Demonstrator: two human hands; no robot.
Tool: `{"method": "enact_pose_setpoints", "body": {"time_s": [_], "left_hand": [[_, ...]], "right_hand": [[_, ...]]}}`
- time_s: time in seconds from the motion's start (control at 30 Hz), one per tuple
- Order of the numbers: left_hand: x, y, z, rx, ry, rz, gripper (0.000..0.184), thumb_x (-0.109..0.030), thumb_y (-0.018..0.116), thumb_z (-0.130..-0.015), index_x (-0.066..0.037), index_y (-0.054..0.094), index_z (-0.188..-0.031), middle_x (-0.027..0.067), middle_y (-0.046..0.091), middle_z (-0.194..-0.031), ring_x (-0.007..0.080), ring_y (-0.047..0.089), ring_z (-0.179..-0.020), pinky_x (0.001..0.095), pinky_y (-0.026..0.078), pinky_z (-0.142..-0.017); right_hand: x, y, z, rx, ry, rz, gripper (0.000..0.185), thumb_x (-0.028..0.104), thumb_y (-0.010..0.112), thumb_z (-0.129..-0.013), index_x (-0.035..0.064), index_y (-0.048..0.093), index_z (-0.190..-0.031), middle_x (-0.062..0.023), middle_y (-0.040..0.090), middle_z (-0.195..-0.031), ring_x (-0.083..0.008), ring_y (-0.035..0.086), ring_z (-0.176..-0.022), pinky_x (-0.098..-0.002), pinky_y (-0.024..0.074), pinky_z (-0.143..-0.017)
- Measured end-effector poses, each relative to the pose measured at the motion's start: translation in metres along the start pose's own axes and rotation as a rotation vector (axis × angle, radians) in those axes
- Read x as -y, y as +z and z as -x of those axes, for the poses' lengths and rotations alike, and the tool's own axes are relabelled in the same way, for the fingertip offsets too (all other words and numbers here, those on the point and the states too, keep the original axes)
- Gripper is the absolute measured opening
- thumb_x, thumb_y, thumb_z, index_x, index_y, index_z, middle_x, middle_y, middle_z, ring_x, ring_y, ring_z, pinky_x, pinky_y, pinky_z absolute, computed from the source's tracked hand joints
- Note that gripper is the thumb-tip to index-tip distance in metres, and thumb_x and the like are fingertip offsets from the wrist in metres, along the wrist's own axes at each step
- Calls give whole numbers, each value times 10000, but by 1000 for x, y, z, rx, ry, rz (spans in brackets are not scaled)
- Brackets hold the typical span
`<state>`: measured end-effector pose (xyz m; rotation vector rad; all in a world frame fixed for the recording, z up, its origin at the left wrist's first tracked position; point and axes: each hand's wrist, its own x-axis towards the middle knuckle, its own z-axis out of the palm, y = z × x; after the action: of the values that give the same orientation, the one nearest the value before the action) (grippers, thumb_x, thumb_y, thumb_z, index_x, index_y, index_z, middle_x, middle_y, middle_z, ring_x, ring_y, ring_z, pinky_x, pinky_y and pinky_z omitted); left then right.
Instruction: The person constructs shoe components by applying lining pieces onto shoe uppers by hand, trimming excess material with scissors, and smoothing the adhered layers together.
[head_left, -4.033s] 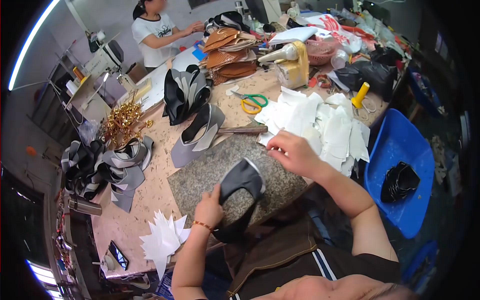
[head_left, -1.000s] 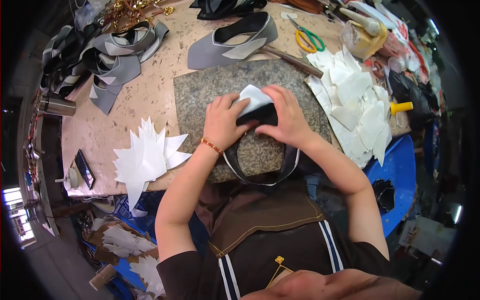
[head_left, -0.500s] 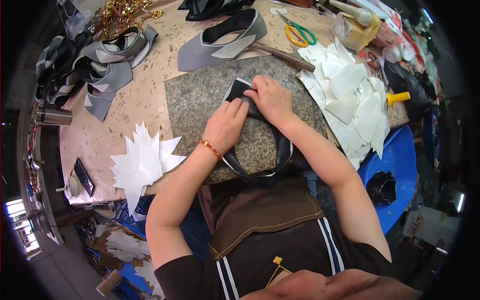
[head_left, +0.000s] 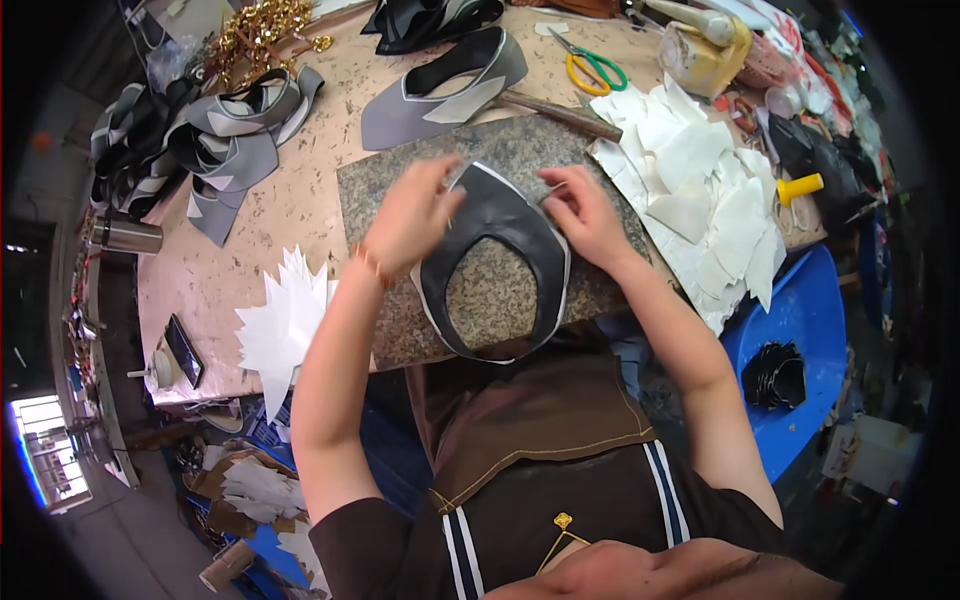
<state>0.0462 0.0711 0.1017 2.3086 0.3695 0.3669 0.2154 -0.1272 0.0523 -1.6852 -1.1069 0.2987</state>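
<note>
We saw the black upper (head_left: 497, 205) lying flat on the stone slab (head_left: 597, 290), between the hands. The left hand (head_left: 418, 212) (slightly blurred) was loosely open near its left edge; the right hand (head_left: 590, 215) was half curled near its right edge. We saw neither gripping anything, though contact we couldn't tell. Without a firm hold, we judged, the upper could skid or skew, and the left forearm, so near the white sheets (head_left: 282, 325), could scatter them. The upper looked smooth and leathery, an oval-holed loop with a pointed end and pale rim; the slab was speckled, the sheets thin and spiky.
</note>
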Motion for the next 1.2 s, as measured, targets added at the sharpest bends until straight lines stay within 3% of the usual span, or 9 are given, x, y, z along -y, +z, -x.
{"method": "enact_pose_setpoints", "body": {"time_s": [0.23, 0.33, 0.47, 0.53, 0.7, 0.8, 1.0, 1.1, 1.2], "left_hand": [[-82, 49, 124, 526, 115, -390, 371, -379, 743, -785, -49, 636, -917, 126, 637, -790, 303, 623, -764, 425, 442, -751], [-59, 22, 119, 127, 284, 104, 331, -288, 795, -757, -36, 651, -916, 141, 639, -798, 266, 642, -754, 381, 458, -781], [-1, 30, 132, -491, -107, 1078, 344, -57, 791, -749, 26, 649, -1051, 50, 704, -1017, 132, 661, -903, 300, 533, -783], [14, 24, 141, -149, -538, 534, 377, -67, 805, -731, 5, 656, -1070, 76, 714, -1030, 135, 654, -991, 293, 504, -873], [36, 45, 159, -224, 52, -17, 312, -76, 806, -739, -67, 695, -1030, 68, 688, -1105, 262, 601, -1114, 402, 426, -1005], [24, 48, 162, -290, -160, 52, 340, -76, 809, -726, -86, 696, -1047, 47, 688, -1089, 258, 596, -1112, 419, 424, -1009], [24, 49, 157, -258, 87, -151, 344, -50, 784, -690, -100, 685, -1016, 52, 664, -1054, 313, 595, -1101, 482, 443, -976], [26, 51, 152, -239, 228, -301, 299, -70, 757, -686, -100, 678, -972, 60, 640, -984, 309, 605, -1073, 522, 443, -968], [18, 53, 151, -281, 274, -313, 250, -84, 724, -708, -98, 674, -952, 76, 618, -934, 304, 619, -1005, 490, 489, -903]], "right_hand": [[-18, -25, -96, -69, -192, 496, 192, 138, 624, -880, 47, 632, -1049, -110, 615, -978, -261, 624, -891, -353, 502, -783], [-54, -2, -139, -1, -96, 861, 234, 223, 630, -873, 67, 657, -1045, -137, 641, -1050, -325, 634, -958, -420, 508, -825], [-54, 7, -171, 258, 77, 1006, 275, 278, 609, -889, 88, 653, -1083, -148, 669, -1091, -337, 637, -1038, -448, 510, -863], [-49, 1, -185, 257, -29, 1054, 243, 251, 587, -892, 101, 670, -1064, -158, 697, -1037, -340, 662, -1005, -470, 530, -831], [4, -57, -192, 315, -178, 1558, 197, 174, 552, -846, 70, 720, -847, -160, 711, -853, -310, 709, -806, -437, 563, -664], [53, -82, -155, 400, 18, 1458, 315, 313, 564, -904, 29, 700, -912, -160, 708, -923, -294, 688, -903, -416, 535, -751], [75, -63, -70, 675, 167, 496, 318, 331, 612, -900, 19, 642, -950, -123, 596, -693, -230, 570, -641, -369, 439, -593], [100, -11, -23, 537, -10, 368, 313, 369, 627, -896, 62, 583, -936, -160, 628, -728, -365, 622, -674, -459, 468, -618], [87, 25, 8, 564, -211, 526, 306, 353, 610, -911, 56, 539, -905, -159, 638, -724, -366, 635, -672, -451, 492, -596]]}}
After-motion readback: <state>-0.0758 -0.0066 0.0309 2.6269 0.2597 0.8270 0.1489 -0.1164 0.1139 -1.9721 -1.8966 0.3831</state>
